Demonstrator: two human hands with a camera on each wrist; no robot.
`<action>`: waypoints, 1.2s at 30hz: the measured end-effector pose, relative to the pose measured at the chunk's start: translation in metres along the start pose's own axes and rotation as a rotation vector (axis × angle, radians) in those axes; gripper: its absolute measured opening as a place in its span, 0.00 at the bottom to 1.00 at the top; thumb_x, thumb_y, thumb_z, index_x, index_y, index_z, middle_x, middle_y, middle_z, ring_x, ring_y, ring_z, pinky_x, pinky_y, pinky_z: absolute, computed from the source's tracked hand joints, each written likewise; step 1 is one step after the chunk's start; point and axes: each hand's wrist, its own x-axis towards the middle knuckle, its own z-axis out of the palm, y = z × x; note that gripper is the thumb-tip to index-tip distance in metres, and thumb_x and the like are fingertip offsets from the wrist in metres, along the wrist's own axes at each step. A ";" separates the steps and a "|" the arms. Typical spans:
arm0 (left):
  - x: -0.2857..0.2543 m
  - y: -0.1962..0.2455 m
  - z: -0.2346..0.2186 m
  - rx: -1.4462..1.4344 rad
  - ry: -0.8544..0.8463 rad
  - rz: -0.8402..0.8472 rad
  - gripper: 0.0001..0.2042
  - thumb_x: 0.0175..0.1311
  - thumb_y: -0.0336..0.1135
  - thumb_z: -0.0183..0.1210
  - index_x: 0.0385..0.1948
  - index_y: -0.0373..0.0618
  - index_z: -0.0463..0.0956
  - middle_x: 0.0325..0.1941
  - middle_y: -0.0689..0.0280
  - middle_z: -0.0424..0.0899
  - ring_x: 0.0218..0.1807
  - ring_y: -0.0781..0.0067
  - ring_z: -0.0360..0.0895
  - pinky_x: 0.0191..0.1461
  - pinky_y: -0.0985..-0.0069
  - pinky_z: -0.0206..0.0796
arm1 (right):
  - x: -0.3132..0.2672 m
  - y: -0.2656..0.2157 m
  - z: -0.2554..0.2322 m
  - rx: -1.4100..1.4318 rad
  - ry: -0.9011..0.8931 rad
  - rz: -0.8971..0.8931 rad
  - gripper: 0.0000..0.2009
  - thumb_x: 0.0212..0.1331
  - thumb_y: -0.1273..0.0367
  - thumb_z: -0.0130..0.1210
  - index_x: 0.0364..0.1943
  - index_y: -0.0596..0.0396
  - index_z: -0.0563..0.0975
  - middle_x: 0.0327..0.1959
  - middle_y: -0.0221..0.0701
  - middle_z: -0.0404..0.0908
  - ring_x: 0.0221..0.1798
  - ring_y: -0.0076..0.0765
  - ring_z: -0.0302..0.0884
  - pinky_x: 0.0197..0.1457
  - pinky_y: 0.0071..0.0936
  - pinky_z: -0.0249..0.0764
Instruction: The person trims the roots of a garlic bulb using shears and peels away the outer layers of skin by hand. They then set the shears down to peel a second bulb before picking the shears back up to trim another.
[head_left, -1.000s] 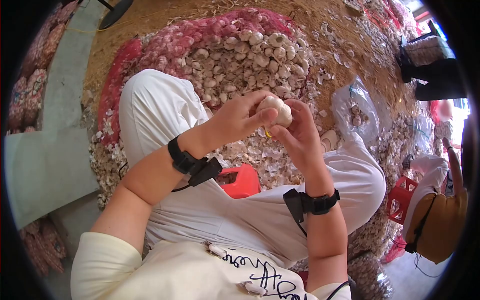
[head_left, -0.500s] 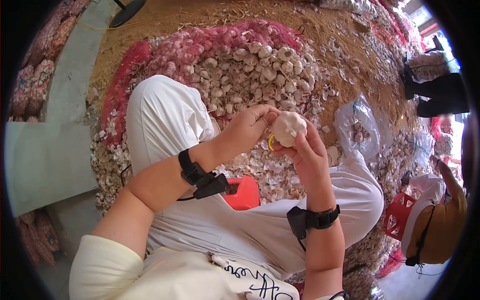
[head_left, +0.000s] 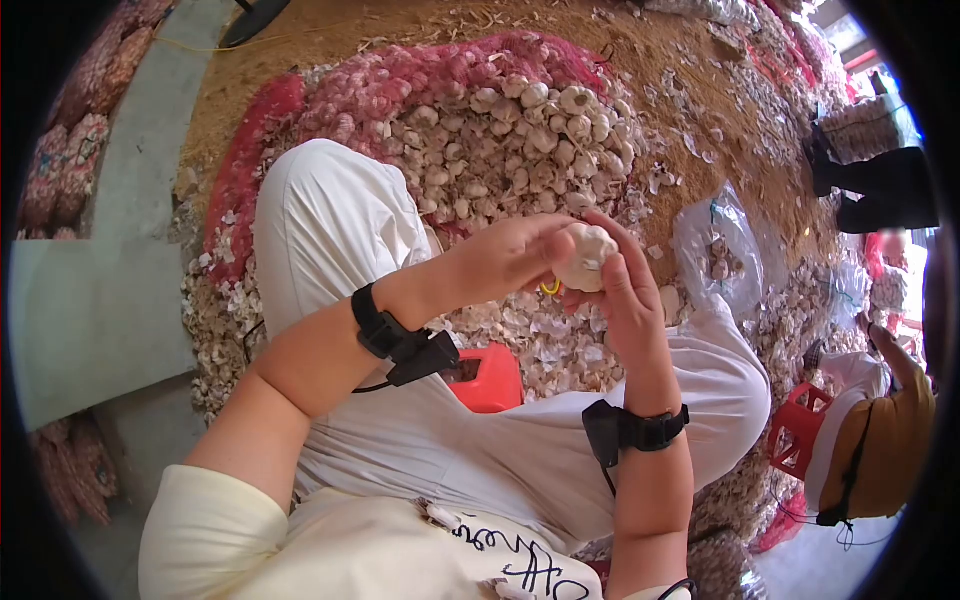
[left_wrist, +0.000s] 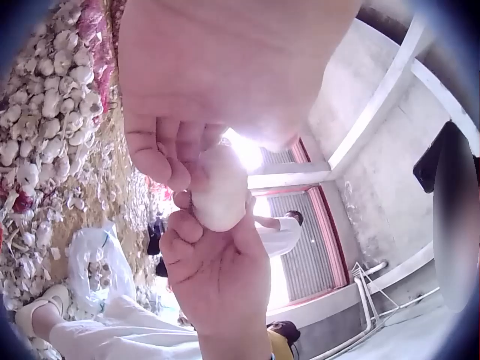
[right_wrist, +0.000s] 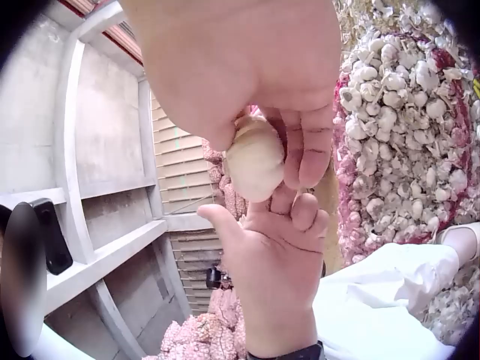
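Note:
In the head view my right hand (head_left: 635,290) holds a pale garlic bulb (head_left: 588,260) above my lap, thumb on its near side and fingers behind it. My left hand (head_left: 505,255) reaches in from the left, its fingertips overlapping the bulb's edge. A small yellow loop (head_left: 550,287) shows below the bulb by the fingers. In the right wrist view the bulb (right_wrist: 255,161) lies in the right hand (right_wrist: 247,67), and the left thumb (right_wrist: 217,221) sticks out away from it. The left wrist view shows the bulb (left_wrist: 219,195) between both hands.
A large heap of garlic bulbs (head_left: 500,150) in red netting lies in front, with loose skins around it. A red stool (head_left: 492,378) shows between my legs. To the right are a clear plastic bag (head_left: 718,240) and a seated person (head_left: 865,450). Filled sacks (head_left: 75,170) stand left.
Both hands gripped the bulb a second ago. The left hand then drew off left and is now back at the bulb's edge. The bulb has turned in the right hand.

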 end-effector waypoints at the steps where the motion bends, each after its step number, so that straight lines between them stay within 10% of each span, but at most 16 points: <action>1: 0.001 -0.001 0.001 0.116 -0.020 0.005 0.33 0.66 0.61 0.48 0.58 0.38 0.66 0.44 0.68 0.75 0.40 0.81 0.72 0.45 0.81 0.66 | -0.001 0.001 0.002 -0.050 -0.024 -0.020 0.22 0.72 0.59 0.43 0.64 0.55 0.63 0.48 0.33 0.76 0.35 0.22 0.76 0.38 0.20 0.76; 36: -0.004 0.006 0.012 0.182 0.141 0.209 0.26 0.70 0.47 0.52 0.62 0.41 0.59 0.50 0.61 0.75 0.52 0.74 0.74 0.53 0.76 0.69 | 0.003 0.002 -0.001 0.080 -0.004 -0.103 0.24 0.70 0.60 0.46 0.64 0.60 0.61 0.50 0.37 0.76 0.43 0.30 0.79 0.42 0.25 0.79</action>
